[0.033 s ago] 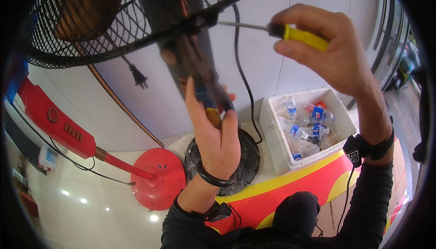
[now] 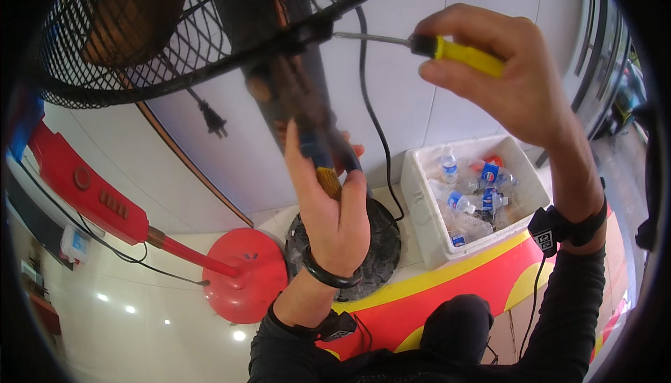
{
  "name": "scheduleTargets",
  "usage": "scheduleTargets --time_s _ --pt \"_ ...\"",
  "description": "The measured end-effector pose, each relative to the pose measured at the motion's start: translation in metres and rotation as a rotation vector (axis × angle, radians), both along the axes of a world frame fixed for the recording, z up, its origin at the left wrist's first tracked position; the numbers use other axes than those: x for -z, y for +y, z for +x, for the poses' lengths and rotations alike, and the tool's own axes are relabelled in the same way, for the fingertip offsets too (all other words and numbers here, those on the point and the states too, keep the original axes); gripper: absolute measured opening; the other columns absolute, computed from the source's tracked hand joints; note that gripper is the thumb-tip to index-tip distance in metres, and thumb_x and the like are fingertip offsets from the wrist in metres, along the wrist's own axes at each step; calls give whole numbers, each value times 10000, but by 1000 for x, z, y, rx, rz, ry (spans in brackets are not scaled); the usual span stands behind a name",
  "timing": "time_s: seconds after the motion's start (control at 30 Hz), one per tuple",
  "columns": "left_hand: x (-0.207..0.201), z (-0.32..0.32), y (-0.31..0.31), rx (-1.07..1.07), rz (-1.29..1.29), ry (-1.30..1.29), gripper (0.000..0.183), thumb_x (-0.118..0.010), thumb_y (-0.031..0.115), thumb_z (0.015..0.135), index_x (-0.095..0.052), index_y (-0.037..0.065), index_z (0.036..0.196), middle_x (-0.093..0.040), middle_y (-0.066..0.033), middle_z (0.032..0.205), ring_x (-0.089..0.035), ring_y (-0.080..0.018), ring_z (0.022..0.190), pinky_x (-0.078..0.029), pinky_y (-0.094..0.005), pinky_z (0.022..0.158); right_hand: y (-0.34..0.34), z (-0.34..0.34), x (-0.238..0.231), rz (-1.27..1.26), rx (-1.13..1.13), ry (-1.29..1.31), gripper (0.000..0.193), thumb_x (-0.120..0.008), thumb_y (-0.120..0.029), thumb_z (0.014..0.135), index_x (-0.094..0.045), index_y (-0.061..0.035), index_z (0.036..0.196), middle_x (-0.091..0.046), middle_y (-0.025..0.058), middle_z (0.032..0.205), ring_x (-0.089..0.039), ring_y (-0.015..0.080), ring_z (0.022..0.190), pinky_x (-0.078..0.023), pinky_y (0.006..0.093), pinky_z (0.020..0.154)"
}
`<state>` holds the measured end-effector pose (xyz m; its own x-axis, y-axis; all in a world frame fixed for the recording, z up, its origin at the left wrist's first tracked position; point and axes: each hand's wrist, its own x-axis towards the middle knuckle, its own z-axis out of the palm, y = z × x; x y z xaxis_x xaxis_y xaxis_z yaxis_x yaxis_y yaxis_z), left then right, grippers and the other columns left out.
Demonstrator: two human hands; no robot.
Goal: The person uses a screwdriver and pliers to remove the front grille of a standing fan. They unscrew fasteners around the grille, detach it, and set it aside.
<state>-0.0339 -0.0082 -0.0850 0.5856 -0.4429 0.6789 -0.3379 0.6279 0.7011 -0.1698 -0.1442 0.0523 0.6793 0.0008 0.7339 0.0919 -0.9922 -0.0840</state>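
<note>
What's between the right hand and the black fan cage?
In the head view, a screwdriver's metal shaft spans from the right hand toward the black fan cage.

The head view comes from the left of two side-by-side fisheye cameras on the wearer's head, facing down toward floor [image 2: 161,278] and wall [image 2: 409,68]. The black wire cage [image 2: 224,65] sits near the lens, the white box [image 2: 421,219] farther off; left forearm [image 2: 300,306] and right forearm [image 2: 566,299] enter from below.

Along the floor's [image 2: 161,278] wall [image 2: 412,96] edge, bottles [image 2: 459,202] lay in a box [image 2: 421,212] right of the fan base [image 2: 381,243]; a second base [image 2: 234,299] stood left.
</note>
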Motion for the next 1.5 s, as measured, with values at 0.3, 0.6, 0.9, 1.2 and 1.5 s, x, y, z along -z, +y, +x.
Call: scheduleTargets --time_s 0.3,0.6,0.9,1.2,1.5 --pt "-1 -6 -2 -22 -27 -58 671 -478 -90 880 -196 32 1477 -567 -114 1036 -556 -131 871 -454 -253 781 -2 5 0 114 -32 -64 214 -671 -174 884 -658 19 974 -599 46 741 -546 88 692 -449 228 620" --pt "1 14 -2 95 -44 -84 534 -428 -56 902 -228 74 1380 -541 -195 1110 -569 -266 937 -511 -457 774 -24 6 -3 323 -83 -85 217 -685 -199 874 -677 18 869 -656 40 738 -574 61 671 -459 213 616" --pt "2 16 0 17 9 -71 601 -476 5 916 -154 125 1410 -555 -204 1051 -554 -284 903 -499 -436 725 -29 32 19 449 -359 -268 184 -731 -147 842 -664 22 810 -674 35 720 -587 47 647 -460 199 573" --pt "-2 14 -3 -56 4 -66 423 -419 -59 882 -288 21 1276 -571 -192 980 -587 -252 808 -513 -404 710 -41 42 19 420 -536 -452 127 -759 -21 777 -636 7 761 -611 16 661 -530 49 589 -404 217 519" --pt "-13 3 -5 -194 90 -48 216 -442 -33 884 -445 -57 1098 -566 -169 930 -573 -241 807 -507 -377 713 -51 58 10 127 -538 -525 195 -802 -63 695 -612 -38 727 -571 55 654 -545 171 565 -399 264 510"
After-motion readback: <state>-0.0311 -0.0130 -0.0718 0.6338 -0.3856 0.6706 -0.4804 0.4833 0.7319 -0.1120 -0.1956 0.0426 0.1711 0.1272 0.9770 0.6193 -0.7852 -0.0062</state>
